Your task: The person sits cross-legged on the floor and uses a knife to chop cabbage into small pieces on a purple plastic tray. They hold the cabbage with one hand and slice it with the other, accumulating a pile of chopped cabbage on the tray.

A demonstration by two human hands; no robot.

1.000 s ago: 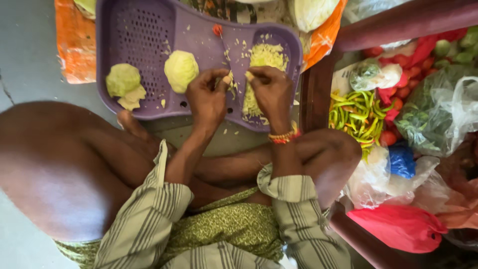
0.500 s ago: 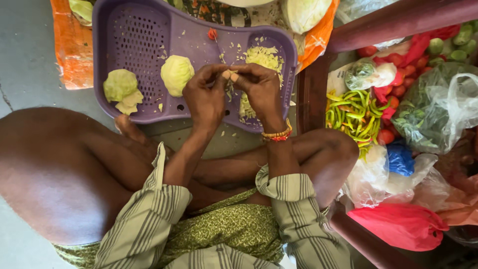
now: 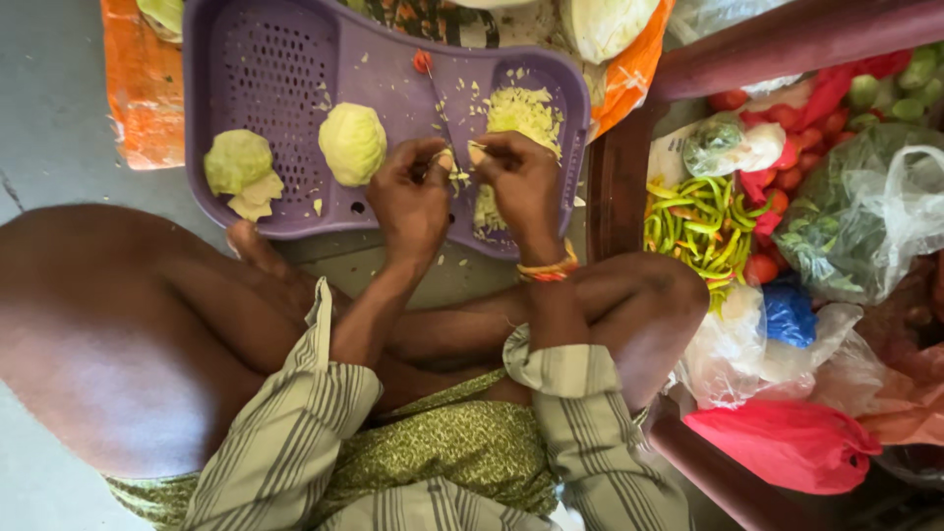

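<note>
I sit cross-legged over a purple perforated tray (image 3: 211, 59). My left hand (image 3: 408, 197) and right hand (image 3: 521, 182) meet at the tray's middle, both pinching one small pale cabbage piece (image 3: 460, 157). The piece is pressed against a thin upright blade (image 3: 438, 103) with a red tip. A heap of shredded cabbage (image 3: 521, 108) lies just beyond my right hand. A round cabbage chunk (image 3: 352, 143) sits left of my left hand, and a second, leafier chunk (image 3: 238, 165) lies further left. Orange bangles circle my right wrist.
A dark wooden post (image 3: 615, 177) stands right of the tray. Beyond it lie green chillies (image 3: 698, 221), tomatoes (image 3: 787, 147), greens in clear bags (image 3: 865, 226), a blue bag (image 3: 787, 310) and a red bag (image 3: 787, 442). An orange sack (image 3: 143, 88) and a cut cabbage (image 3: 600, 25) lie behind the tray.
My hands, slightly apart a second ago, have drawn together on the small cabbage piece at the blade. The chunks in the tray have not moved.
</note>
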